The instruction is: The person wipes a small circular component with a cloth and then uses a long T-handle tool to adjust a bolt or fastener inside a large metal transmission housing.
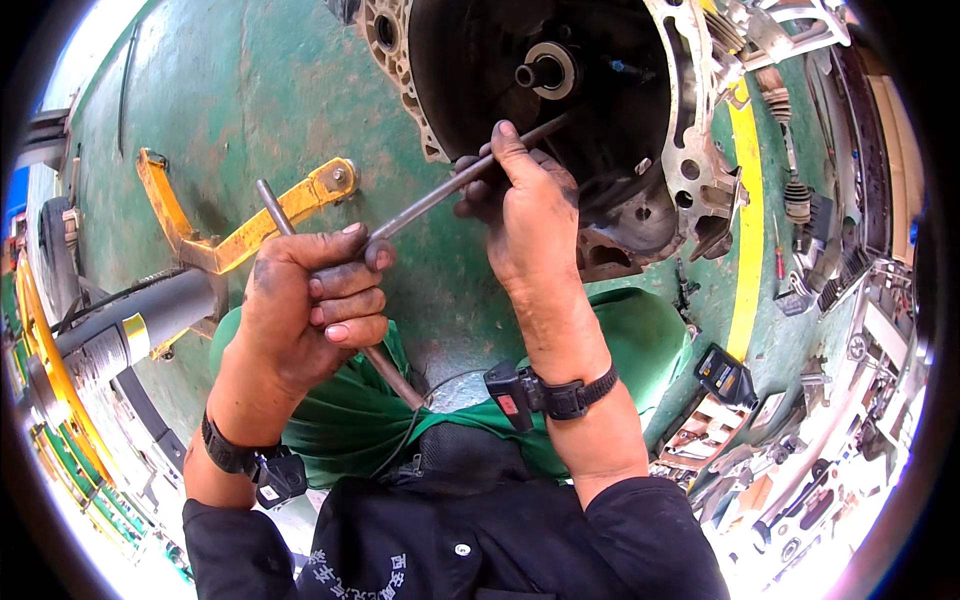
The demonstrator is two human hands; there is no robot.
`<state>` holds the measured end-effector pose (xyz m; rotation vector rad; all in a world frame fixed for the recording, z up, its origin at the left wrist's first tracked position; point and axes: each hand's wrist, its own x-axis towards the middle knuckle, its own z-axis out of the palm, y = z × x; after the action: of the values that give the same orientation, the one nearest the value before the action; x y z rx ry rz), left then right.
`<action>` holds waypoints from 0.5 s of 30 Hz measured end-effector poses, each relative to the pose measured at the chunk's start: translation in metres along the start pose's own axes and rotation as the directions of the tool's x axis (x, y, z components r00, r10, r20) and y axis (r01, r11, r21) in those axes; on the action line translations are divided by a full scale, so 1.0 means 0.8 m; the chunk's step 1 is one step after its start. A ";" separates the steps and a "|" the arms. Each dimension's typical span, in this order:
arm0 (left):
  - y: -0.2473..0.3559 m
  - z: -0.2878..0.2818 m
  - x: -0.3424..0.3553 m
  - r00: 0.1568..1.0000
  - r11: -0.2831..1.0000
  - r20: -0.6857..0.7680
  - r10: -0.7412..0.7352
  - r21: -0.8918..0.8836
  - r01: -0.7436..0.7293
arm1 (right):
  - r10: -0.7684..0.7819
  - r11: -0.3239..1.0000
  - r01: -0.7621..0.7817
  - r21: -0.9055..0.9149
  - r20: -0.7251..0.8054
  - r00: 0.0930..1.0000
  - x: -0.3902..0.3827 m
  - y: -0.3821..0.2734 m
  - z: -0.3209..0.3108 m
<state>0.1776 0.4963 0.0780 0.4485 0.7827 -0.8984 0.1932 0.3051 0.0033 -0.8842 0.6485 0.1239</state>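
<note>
Two hands on the steel, rod aimed at the casing

On the left, we see a grey cylinder (150, 315) and a yellow metal arm (255, 235) on the green floor (270, 90), clear of the work.

Next comes the left hand (315, 290), its fingers curled around a bar (273, 207). The bar shows at the fist's far and near sides, its near end above the green trousers (630, 335). We judge this middle grip keeps it balanced.

From beside the left thumb, a steel rod (430, 203) slants far and right. Fingers hide where it meets the bar, so we cannot tell whether they join.

The right hand (530, 200) holds the rod nearer its far end, narrow, thumb on top and fingers beneath, probably to guide its direction. The rod crosses this grip, and its tip lies just beyond, over the casing's dark hollow; we cannot tell whether it touches inside.

The open casing (690, 170) stands far and right, its central shaft (540, 73) exposed toward us. Further right run a yellow floor line (747, 220) and, nearer, a black bottle (725, 375).
</note>
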 end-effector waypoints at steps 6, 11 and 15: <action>-0.005 0.002 0.005 1.000 1.000 -0.004 0.009 0.021 -0.009 | -0.012 1.000 0.012 0.000 -0.016 1.000 0.000 0.001 -0.001; 0.001 0.010 0.004 0.998 0.991 -0.041 0.038 0.133 -0.033 | 0.019 0.999 -0.020 0.044 0.006 1.000 -0.001 0.001 0.006; 0.001 0.025 0.002 0.987 0.983 -0.160 0.019 0.182 0.011 | -0.027 0.994 0.029 -0.104 0.014 1.000 -0.012 0.004 0.021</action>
<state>0.1871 0.4831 0.0892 0.6907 0.8492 -0.9425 0.1923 0.3213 0.0144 -0.9919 0.6222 0.1389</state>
